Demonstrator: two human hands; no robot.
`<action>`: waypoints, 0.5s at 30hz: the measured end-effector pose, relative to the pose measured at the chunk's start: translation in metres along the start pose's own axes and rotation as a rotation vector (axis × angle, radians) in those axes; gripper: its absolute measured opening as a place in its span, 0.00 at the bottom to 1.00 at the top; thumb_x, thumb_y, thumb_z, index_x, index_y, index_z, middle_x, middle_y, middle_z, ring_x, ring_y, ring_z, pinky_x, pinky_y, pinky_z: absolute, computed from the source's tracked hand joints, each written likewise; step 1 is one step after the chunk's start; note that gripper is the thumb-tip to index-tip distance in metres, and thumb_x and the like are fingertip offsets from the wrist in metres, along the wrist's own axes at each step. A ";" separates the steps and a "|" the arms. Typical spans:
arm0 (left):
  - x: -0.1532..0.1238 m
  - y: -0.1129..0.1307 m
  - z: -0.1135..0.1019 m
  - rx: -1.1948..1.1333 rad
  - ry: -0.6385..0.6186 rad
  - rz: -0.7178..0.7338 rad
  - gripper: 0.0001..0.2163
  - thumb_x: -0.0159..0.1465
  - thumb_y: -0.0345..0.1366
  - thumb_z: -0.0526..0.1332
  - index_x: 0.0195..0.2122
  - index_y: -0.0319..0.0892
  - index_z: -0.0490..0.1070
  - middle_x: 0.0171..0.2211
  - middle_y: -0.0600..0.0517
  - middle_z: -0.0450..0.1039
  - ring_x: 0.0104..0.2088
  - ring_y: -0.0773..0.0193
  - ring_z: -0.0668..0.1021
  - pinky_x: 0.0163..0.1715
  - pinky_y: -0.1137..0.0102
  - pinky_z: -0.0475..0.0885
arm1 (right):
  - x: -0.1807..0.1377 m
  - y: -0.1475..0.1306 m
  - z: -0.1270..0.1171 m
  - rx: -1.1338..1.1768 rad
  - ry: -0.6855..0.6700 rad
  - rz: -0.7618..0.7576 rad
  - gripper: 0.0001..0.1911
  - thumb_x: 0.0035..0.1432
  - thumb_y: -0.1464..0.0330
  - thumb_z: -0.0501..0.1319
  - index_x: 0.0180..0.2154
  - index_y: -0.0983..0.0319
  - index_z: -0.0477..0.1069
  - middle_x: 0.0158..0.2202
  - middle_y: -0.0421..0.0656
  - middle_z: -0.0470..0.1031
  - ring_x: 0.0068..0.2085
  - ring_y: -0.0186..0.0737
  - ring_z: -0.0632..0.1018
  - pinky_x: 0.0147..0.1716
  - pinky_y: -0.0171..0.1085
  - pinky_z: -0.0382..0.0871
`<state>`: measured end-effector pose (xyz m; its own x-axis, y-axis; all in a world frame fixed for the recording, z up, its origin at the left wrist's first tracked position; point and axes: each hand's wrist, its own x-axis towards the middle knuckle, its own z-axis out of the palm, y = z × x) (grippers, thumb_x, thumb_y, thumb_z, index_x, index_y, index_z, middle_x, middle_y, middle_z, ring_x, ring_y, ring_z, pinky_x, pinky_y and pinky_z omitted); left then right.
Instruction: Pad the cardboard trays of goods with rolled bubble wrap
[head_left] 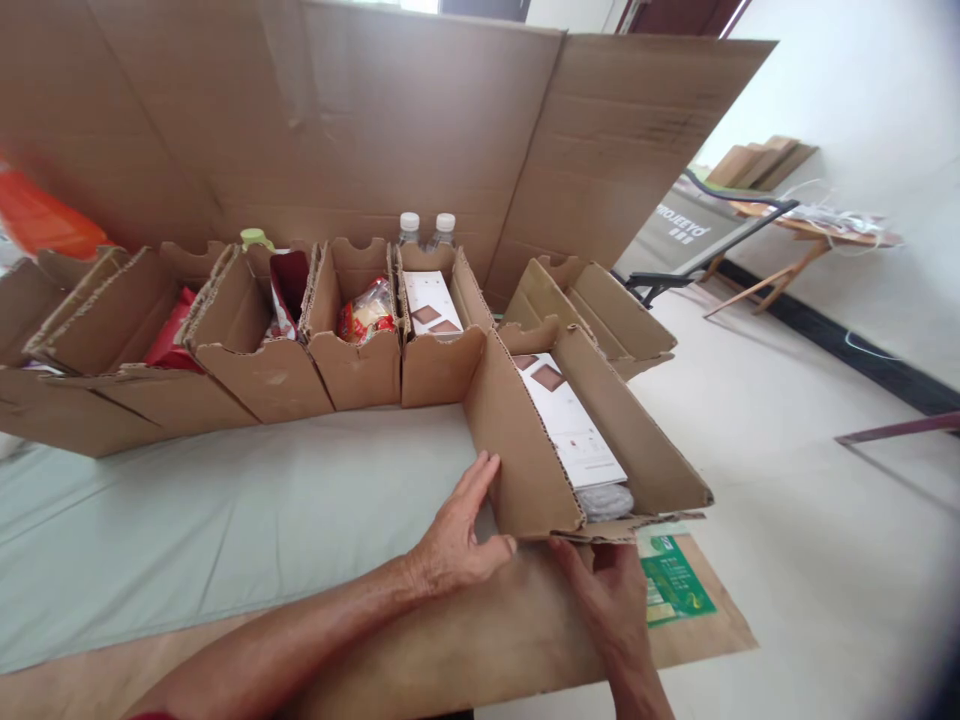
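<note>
A long open-topped cardboard box (517,440) stands at the right end of the table, angled toward me. Inside it lies a white carton printed with brown squares (574,425), with a clear plastic-wrapped thing (605,502) at the near end. Against the box's left wall rests my left hand (465,530), fingers stretched out flat and the thumb by the near lower corner. At the near end, my right hand (604,585) grips the lower edge from below, its fingers partly hidden under the cardboard.
Several similar cardboard bins (356,370) stand in a row to the left, holding packets and another white carton (431,302). Behind them rise a tall cardboard panel (420,120) and two white-capped bottles (444,230). Another cardboard bin (615,310), a folding chair (682,235) and a small wooden table (817,232) are right.
</note>
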<state>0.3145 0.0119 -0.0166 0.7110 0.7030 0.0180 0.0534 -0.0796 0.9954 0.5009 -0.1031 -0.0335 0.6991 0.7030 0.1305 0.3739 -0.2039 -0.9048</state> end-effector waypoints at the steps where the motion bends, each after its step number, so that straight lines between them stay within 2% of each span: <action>1: 0.001 0.001 0.001 0.001 -0.004 -0.004 0.45 0.54 0.36 0.64 0.74 0.41 0.49 0.76 0.41 0.41 0.75 0.44 0.48 0.69 0.46 0.56 | 0.002 0.000 -0.002 0.002 -0.015 0.011 0.25 0.46 0.54 0.72 0.42 0.60 0.71 0.41 0.48 0.80 0.44 0.48 0.80 0.44 0.44 0.75; 4: 0.000 0.002 0.003 0.016 -0.009 -0.004 0.46 0.54 0.37 0.65 0.74 0.42 0.48 0.76 0.41 0.39 0.75 0.44 0.46 0.69 0.46 0.57 | 0.002 0.005 -0.008 -0.050 -0.024 0.044 0.26 0.48 0.51 0.71 0.43 0.60 0.72 0.42 0.49 0.80 0.45 0.50 0.80 0.45 0.46 0.74; 8: 0.001 0.000 0.004 0.041 -0.008 0.008 0.45 0.54 0.36 0.65 0.74 0.42 0.49 0.76 0.41 0.40 0.75 0.43 0.47 0.69 0.46 0.56 | -0.003 0.011 -0.009 -0.127 0.036 0.026 0.25 0.49 0.50 0.69 0.41 0.61 0.74 0.39 0.48 0.80 0.43 0.50 0.80 0.42 0.46 0.74; 12: 0.011 0.000 -0.001 0.018 0.027 0.017 0.45 0.54 0.35 0.65 0.73 0.45 0.50 0.76 0.43 0.42 0.75 0.44 0.48 0.70 0.46 0.56 | 0.006 0.006 0.002 -0.035 -0.001 -0.009 0.23 0.52 0.52 0.69 0.43 0.60 0.71 0.40 0.48 0.80 0.41 0.48 0.81 0.40 0.44 0.76; 15: 0.019 0.002 -0.005 -0.003 0.048 0.024 0.44 0.55 0.35 0.64 0.73 0.44 0.50 0.76 0.43 0.42 0.75 0.44 0.48 0.69 0.47 0.57 | 0.029 -0.005 0.016 0.007 -0.062 -0.052 0.25 0.54 0.51 0.68 0.47 0.59 0.68 0.42 0.47 0.79 0.39 0.46 0.81 0.39 0.43 0.76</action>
<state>0.3246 0.0282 -0.0134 0.6779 0.7337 0.0463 0.0349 -0.0951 0.9949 0.5095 -0.0705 -0.0316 0.6396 0.7534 0.1525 0.4048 -0.1614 -0.9001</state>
